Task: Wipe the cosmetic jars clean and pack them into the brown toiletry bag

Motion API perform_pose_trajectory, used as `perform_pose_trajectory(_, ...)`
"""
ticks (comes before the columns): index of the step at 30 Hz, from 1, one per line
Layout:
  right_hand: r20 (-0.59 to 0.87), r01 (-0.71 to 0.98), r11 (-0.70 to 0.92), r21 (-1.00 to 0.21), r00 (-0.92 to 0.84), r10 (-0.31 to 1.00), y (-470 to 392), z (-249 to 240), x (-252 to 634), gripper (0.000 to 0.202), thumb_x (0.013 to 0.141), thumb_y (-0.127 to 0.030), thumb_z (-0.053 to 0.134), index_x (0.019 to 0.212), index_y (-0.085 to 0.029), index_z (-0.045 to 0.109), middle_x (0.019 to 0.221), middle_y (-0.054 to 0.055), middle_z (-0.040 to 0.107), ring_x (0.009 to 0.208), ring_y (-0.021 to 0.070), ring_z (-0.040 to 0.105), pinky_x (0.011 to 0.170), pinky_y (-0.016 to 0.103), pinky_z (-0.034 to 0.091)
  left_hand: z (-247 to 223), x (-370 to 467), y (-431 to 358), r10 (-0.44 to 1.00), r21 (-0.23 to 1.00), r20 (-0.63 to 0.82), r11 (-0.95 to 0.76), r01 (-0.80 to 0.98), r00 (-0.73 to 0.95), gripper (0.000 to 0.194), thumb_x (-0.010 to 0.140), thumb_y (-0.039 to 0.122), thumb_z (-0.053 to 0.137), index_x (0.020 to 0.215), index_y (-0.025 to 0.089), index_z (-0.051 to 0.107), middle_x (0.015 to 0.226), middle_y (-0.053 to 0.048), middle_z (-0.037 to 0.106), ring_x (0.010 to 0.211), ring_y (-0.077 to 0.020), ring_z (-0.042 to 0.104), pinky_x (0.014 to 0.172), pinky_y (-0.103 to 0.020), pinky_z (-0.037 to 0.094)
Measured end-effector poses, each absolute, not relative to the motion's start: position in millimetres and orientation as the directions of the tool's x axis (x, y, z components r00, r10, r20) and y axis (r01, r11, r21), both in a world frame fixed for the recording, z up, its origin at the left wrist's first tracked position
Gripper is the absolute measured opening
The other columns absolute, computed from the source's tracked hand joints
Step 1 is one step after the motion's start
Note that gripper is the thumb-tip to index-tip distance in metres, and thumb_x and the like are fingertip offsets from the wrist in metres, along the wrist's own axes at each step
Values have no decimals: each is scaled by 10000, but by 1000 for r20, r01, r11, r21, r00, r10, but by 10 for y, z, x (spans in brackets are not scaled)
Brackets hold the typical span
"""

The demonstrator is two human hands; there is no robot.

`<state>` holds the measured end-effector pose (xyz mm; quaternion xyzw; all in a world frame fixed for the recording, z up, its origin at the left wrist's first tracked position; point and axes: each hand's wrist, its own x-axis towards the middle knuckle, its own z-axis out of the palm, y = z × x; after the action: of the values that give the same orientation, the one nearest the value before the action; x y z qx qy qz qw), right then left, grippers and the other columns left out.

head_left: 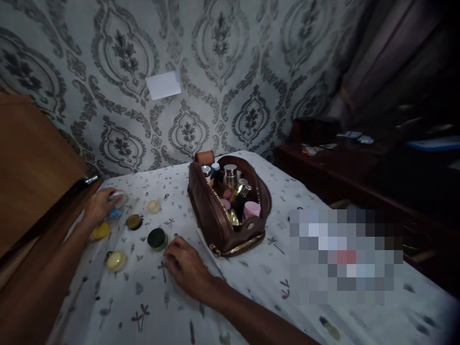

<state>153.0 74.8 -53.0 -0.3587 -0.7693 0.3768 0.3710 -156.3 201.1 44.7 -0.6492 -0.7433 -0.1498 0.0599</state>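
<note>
At the left, my left hand (99, 207) has its fingers closed on the edge of a small clear container (120, 195). Just below those fingers lies a blue item (114, 213), and a yellow one (101, 231) sits by the wrist. My right hand (187, 266) rests on the cloth with loosely bent fingers, holding nothing I can see. Its fingertips are beside a dark green-lidded jar (157, 238). Around the two hands stand a brown-topped jar (134, 222), a cream one (153, 206) and a pale yellow one (116, 260).
An unzipped brown leather bag (210, 215) stands upright, holding several bottles and a pink-lidded jar (252, 209). Patterned cloth (161, 316) covers the surface. A wooden panel (36, 167) borders the left; dark furniture (323, 167) stands at right. One area at right is pixelated.
</note>
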Motion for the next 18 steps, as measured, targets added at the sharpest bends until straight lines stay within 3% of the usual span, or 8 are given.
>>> perform_pose_trajectory(5,297,292,455,-841,-453,840,761,-593,1508,229,853,-93,534,1023,-168,667,1016,69,598,944,192,613,882,323,497,414,-1378,1873,936,286,323,42,957,-138,533,807,534,492,1107,127,657,1117,-94,723,1024,-280,658,899,-332,504)
perform_pose_trajectory(9,275,194,351,-916,-334,901,769,-591,1510,332,849,-161,572,1178,-169,620,1020,73,620,917,199,615,890,369,512,391,-943,1633,899,472,431,-156,868,-73,498,776,597,558,1031,185,674,1091,-71,741,1016,-283,670,928,-359,515)
perform_pose_trajectory(11,192,-18,196,-980,-303,933,784,-572,1504,403,886,-315,608,1268,-191,576,1028,71,632,889,198,633,817,355,542,352,-651,1438,878,446,477,-286,848,46,460,804,609,564,1020,220,682,1067,-63,742,1020,-280,678,924,-360,528)
perform_pose_trajectory(13,81,-298,-23,-954,-332,940,814,-549,1484,489,916,-535,564,1296,-227,562,1040,68,641,842,189,649,697,318,554,264,-364,1219,856,393,499,-365,844,138,396,878,569,543,1104,272,674,1102,-60,727,1019,-268,685,874,-354,550)
perform_pose_trajectory(15,-6,-512,-229,-828,-400,916,854,-524,1460,572,908,-694,470,1216,-232,610,1007,64,656,788,180,652,602,284,536,136,-121,1012,774,274,584,-474,837,247,323,924,507,531,1134,305,672,1095,-71,722,1003,-265,689,818,-353,567)
perform_pose_trajectory(18,-67,-646,-400,-650,-476,877,907,-489,1452,608,917,-742,395,1045,-212,665,931,58,694,796,169,659,584,246,516,-35,112,790,646,94,648,-593,799,404,295,943,417,548,1191,315,670,1069,-102,711,986,-273,677,722,-357,573)
